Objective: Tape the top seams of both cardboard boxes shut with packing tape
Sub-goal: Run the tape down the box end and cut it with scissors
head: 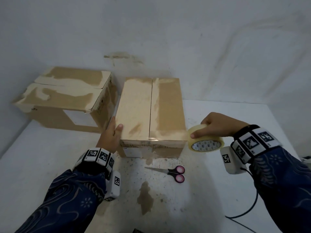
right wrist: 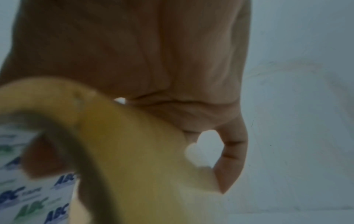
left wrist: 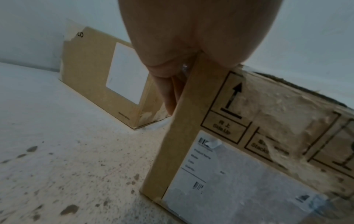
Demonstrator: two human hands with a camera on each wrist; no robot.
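Observation:
Two cardboard boxes stand on the white table. The near box (head: 151, 115) has a centre seam (head: 151, 111) running away from me, with a bit of clear tape at its near end. My left hand (head: 112, 132) grips the near left corner of this box (left wrist: 191, 121), thumb on top, fingers down the side. My right hand (head: 213, 125) holds a roll of clear packing tape (head: 205, 139) beside the box's near right corner; the roll (right wrist: 134, 151) fills the right wrist view. The far box (head: 64, 95) sits at the back left, its seam (head: 67, 85) untaped.
Pink-handled scissors (head: 173, 173) lie on the table in front of the near box. A black cable (head: 249, 209) trails at the right. A white wall rises close behind the boxes. The stained tabletop (head: 146, 197) is bare toward me.

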